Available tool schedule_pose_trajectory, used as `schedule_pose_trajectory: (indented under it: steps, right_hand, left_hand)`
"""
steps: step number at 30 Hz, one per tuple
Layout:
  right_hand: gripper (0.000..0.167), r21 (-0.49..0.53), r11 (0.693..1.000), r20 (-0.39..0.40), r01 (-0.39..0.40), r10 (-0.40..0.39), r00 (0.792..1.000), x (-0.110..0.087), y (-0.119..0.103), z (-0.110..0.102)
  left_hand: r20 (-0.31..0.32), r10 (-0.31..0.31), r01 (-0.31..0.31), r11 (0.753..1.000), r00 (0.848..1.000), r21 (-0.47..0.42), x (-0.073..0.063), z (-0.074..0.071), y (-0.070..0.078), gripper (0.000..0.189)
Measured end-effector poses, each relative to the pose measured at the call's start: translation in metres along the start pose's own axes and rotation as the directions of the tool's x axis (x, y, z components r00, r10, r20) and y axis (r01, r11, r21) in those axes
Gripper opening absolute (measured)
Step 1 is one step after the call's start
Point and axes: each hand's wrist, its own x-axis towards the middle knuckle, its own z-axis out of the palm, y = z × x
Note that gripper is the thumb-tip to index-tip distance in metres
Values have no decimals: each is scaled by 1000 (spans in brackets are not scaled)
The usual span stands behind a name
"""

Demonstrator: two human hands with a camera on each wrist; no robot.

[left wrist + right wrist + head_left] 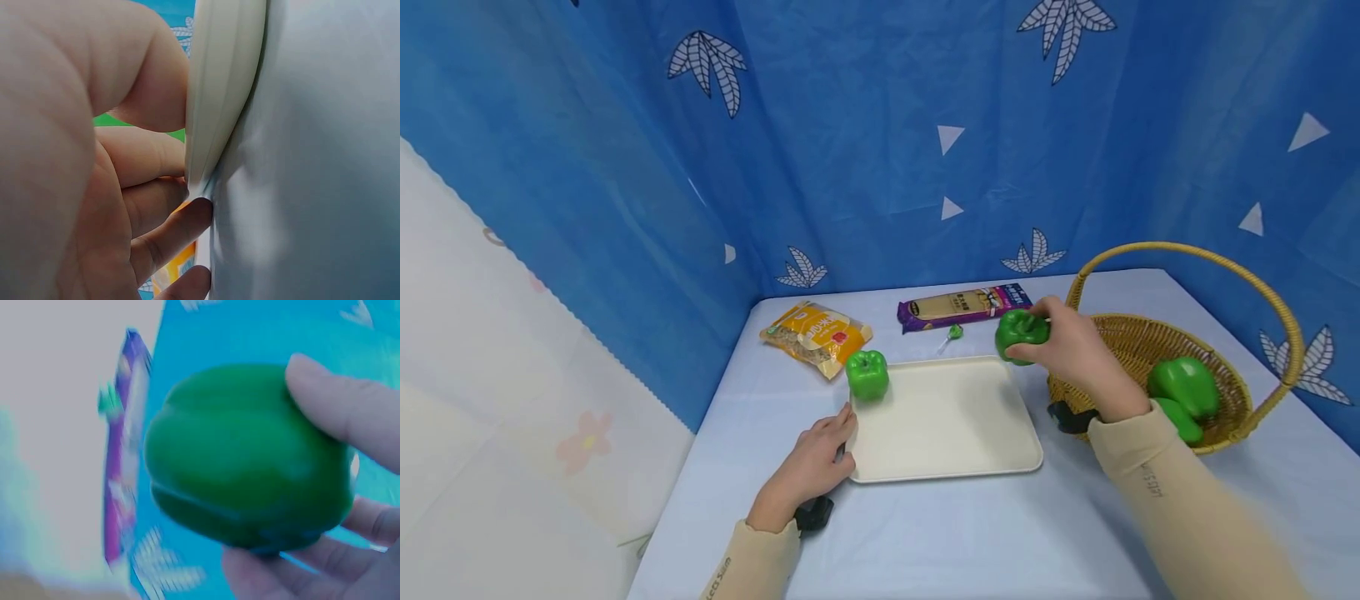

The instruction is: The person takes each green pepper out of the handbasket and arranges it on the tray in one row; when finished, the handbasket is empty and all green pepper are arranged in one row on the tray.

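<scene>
– Where do we find the right hand (1070,354)?
– Gripping one green pepper (1018,327) by the far right corner of the tray (947,425).
– And the left hand (812,457)?
– We see it relaxed, touching the tray's left edge, near a second pepper (868,377).

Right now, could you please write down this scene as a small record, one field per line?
right hand: holds a green pepper
left hand: touches the left edge of the tray
on tray: a second pepper, far left corner
in basket: a third pepper and a fourth pepper
beyond tray: orange bag, lollipop, purple packet
</scene>
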Motion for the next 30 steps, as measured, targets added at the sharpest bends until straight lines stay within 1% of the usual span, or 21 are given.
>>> schedule_pose_trajectory:
  steps: [3, 7, 10, 12, 15, 21, 25, 30]
  right_hand:
    - [70, 24, 997, 61, 69, -70, 996, 10, -15, 33]
    - [66, 43, 992, 121, 121, -125, 985, 25, -34, 74]
    - [65, 60, 988, 147, 145, -153, 977, 34, -49, 98]
    - [64, 67, 984, 152, 167, -176, 973, 38, -55, 109]
    - [64, 63, 979, 152, 192, -199, 968, 42, -59, 121]
    - [63, 46, 972, 127, 229, -233, 964, 49, -59, 136]
    - [63, 53, 974, 115, 221, -225, 967, 52, -58, 145]
    - [63, 54, 977, 129, 205, -211, 969, 54, -60, 154]
  left_hand:
    - [2, 8, -8, 1000, 1000, 9, 0, 0, 0, 65]
    - [2, 16, -16, 1000, 1000, 22, 3, -2, 1, 64]
    - [0, 14, -14, 1000, 1000, 26, 4, -3, 1, 65]
    - [0, 16, -16, 1000, 1000, 23, 4, -3, 2, 65]
    - [6, 21, -21, 999, 1000, 25, 5, -2, 2, 66]
    - [10, 22, -22, 999, 1000, 35, 4, 2, 0, 67]
    - [10, 27, -27, 999, 1000, 37, 3, 3, -3, 67]
    - [10, 21, -21, 999, 1000, 46, 1, 3, -6, 67]
